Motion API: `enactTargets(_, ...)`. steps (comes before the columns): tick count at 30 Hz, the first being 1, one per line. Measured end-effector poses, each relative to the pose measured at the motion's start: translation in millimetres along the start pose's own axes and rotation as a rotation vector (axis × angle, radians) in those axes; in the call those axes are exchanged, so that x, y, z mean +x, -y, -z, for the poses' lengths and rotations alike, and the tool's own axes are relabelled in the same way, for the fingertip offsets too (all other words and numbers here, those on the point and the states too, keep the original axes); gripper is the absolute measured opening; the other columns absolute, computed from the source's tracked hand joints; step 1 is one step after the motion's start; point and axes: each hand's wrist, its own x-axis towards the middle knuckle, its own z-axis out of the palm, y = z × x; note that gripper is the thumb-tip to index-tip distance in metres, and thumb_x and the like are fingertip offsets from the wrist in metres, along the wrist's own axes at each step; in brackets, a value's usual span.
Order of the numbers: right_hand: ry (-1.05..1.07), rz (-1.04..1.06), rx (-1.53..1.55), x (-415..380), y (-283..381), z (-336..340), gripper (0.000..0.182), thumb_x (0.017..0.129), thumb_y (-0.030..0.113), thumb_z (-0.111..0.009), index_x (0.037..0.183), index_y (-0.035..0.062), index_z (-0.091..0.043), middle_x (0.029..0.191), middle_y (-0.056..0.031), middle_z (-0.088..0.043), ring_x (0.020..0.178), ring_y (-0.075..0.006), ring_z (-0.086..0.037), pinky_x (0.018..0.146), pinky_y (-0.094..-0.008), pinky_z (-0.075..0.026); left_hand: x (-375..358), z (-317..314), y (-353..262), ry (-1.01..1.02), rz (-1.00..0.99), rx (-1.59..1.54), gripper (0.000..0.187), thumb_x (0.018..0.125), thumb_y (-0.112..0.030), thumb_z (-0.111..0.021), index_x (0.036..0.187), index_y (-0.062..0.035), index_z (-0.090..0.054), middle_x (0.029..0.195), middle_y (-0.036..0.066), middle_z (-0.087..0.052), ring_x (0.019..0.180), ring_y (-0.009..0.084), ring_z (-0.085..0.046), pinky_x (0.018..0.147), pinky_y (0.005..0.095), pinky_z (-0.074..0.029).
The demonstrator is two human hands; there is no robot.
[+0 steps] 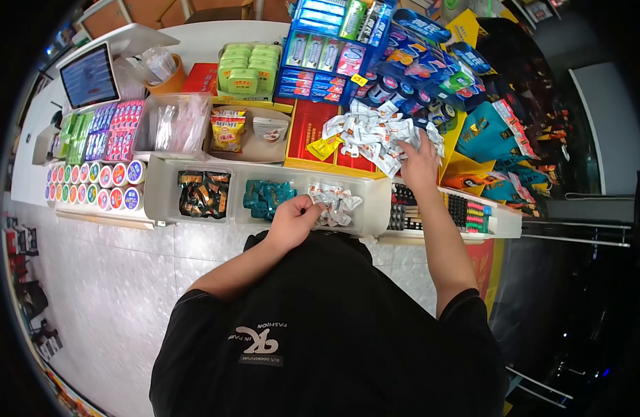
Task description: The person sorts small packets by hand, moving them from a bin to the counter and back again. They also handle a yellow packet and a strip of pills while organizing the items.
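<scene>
My left hand (297,219) is closed at the left edge of the white wrapped packets (336,204) in a clear bin; what its fingers hold, if anything, is too small to make out. Fingers spread, my right hand (420,161) rests on the right part of a larger pile of white packets (375,133) on red and yellow boxes. One yellow packet (324,148) lies at that pile's left edge. Left of the white packets in the bin are teal packets (268,199), and farther left sit black and orange packets (204,195).
Behind stand a blue gum rack (327,52), green packs (248,68) and a yellow snack bag (227,131). Round tubs (104,175) and a screen (89,76) are at the left. Teal bags (492,133) stand right, with small dark and coloured items (466,213) in front.
</scene>
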Motion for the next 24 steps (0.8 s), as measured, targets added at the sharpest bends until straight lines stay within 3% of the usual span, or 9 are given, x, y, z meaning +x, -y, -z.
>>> enactTargets(2, -0.025, -0.019, 0.031, 4.7, -0.5, 5.7, 0.030, 0.071, 0.007, -0.070, 0.099, 0.0175, -0.070, 0.135, -0.0129, -0.050, 0.124, -0.0332, -0.048, 0.100, -0.0482, -0.039, -1.3, 2.4, 4.5, -0.024, 0.012, -0.009, 0.036, 0.091, -0.022, -0.066, 0.066, -0.0019, -0.050, 0.058, -0.001, -0.047, 0.060, 0.0063, -0.041, 0.055, 0.0284, -0.039)
enactTargets(6, -0.077, 0.048, 0.217, 8.9, -14.2, 23.5, 0.017, 0.075, 0.009, -0.071, 0.092, 0.0115, -0.068, 0.117, -0.0113, -0.062, 0.111, -0.0311, -0.058, 0.095, -0.0429, -0.045, -5.7, 11.4, 10.3, -0.066, -0.024, -0.031, 0.036, 0.092, -0.022, -0.065, 0.065, -0.0023, -0.050, 0.057, 0.000, -0.046, 0.059, 0.0067, -0.041, 0.055, 0.0285, -0.039)
enactTargets(8, -0.089, -0.228, 0.595, 6.6, 5.8, 62.9, 0.011, 0.080, 0.011, -0.071, 0.088, 0.0068, -0.066, 0.098, -0.0104, -0.069, 0.095, -0.0293, -0.066, 0.086, -0.0373, -0.050, -5.5, 14.5, 8.2, -0.067, -0.006, -0.033, 0.036, 0.092, -0.022, -0.065, 0.065, -0.0025, -0.050, 0.057, 0.000, -0.046, 0.059, 0.0067, -0.041, 0.055, 0.0285, -0.039)
enactTargets(9, -0.084, -0.229, 0.592, 3.3, 13.5, 71.8, 0.011, 0.080, 0.011, -0.071, 0.088, 0.0068, -0.066, 0.098, -0.0104, -0.069, 0.095, -0.0293, -0.066, 0.086, -0.0373, -0.050, -5.1, 14.7, 6.0, -0.072, 0.013, -0.027, 0.036, 0.092, -0.022, -0.065, 0.065, -0.0027, -0.050, 0.057, -0.001, -0.046, 0.059, 0.0066, -0.041, 0.054, 0.0285, -0.039)
enactTargets(11, -0.272, 0.000, 0.627, -5.0, 30.1, 81.1, 0.009, 0.082, 0.010, -0.071, 0.087, 0.0049, -0.065, 0.093, -0.0126, -0.070, 0.088, -0.0295, -0.068, 0.079, -0.0346, -0.052, -2.4, 11.3, 2.4, -0.063, 0.031, -0.019, 0.036, 0.092, -0.021, -0.065, 0.065, -0.0029, -0.050, 0.057, -0.001, -0.046, 0.059, 0.0066, -0.041, 0.054, 0.0285, -0.039)
enactTargets(14, -0.191, -0.003, 0.787, -33.3, 48.4, 56.0, 0.012, 0.078, 0.006, -0.070, 0.088, 0.0061, -0.065, 0.095, -0.0121, -0.069, 0.089, -0.0272, -0.067, 0.081, -0.0346, -0.052, 0.0, 4.8, 0.0, -0.034, 0.013, -0.032, 0.036, 0.092, -0.021, -0.065, 0.065, -0.0030, -0.049, 0.057, -0.001, -0.046, 0.059, 0.0062, -0.041, 0.054, 0.0283, -0.038)
enactTargets(17, -0.008, 0.122, 0.506, -49.4, 61.7, 29.2, 0.019, 0.076, 0.011, -0.070, 0.095, 0.0075, -0.067, 0.098, -0.0122, -0.069, 0.093, -0.0297, -0.064, 0.084, -0.0411, -0.048, 5.2, -0.9, -0.3, -0.002, 0.025, -0.014, 0.037, 0.092, -0.021, -0.065, 0.064, -0.0029, -0.049, 0.057, -0.001, -0.046, 0.059, 0.0061, -0.041, 0.054, 0.0281, -0.038)
enactTargets(21, -0.133, -0.090, 0.473, -56.0, 46.8, 0.3, 0.022, 0.076, 0.014, -0.070, 0.097, 0.0085, -0.069, 0.104, -0.0102, -0.068, 0.099, -0.0290, -0.062, 0.089, -0.0425, -0.045, 6.5, -2.7, 3.1, 0.033, 0.010, 0.005, 0.037, 0.092, -0.020, -0.065, 0.064, -0.0025, -0.048, 0.058, -0.001, -0.047, 0.059, 0.0062, -0.041, 0.055, 0.0277, -0.039)
enactTargets(24, -0.153, -0.036, 0.112, -51.2, 35.0, -1.8, 0.020, 0.075, 0.014, -0.071, 0.094, 0.0094, -0.070, 0.106, -0.0037, -0.069, 0.105, -0.0274, -0.060, 0.092, -0.0430, -0.042, 7.3, -6.4, -2.4, 0.052, 0.026, 0.023, 0.037, 0.092, -0.021, -0.065, 0.064, -0.0024, -0.049, 0.058, -0.001, -0.047, 0.059, 0.0062, -0.041, 0.055, 0.0275, -0.039)
